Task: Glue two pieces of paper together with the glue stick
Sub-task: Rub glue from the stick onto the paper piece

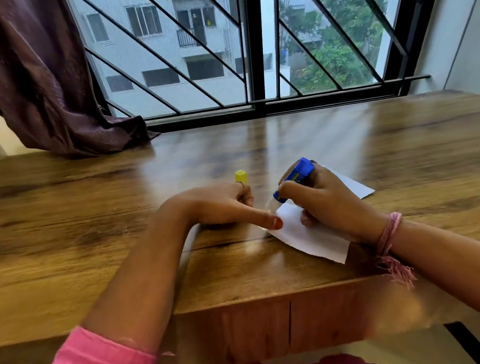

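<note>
Head view, largest to smallest.
Tabletop [268, 268]: wooden, under a barred window; carries everything below.
Curtain [38, 82]: purple, bunched far left, uninvolved.
Right hand [329, 206]: fingers clamped on the glue stick, tilting its tip down onto the near paper, apparently to spread glue.
Left hand [220, 205]: fingers loosely curled, holding nothing; thumb presses the near paper's left corner, likely to stop it sliding.
Near paper [309, 234]: white, flat, at the front edge.
Far paper [354, 185]: white, mostly hidden behind the right hand, waiting.
Glue stick [294, 179]: blue, uncapped.
Cap [241, 176]: yellow, upright behind the left hand.
</note>
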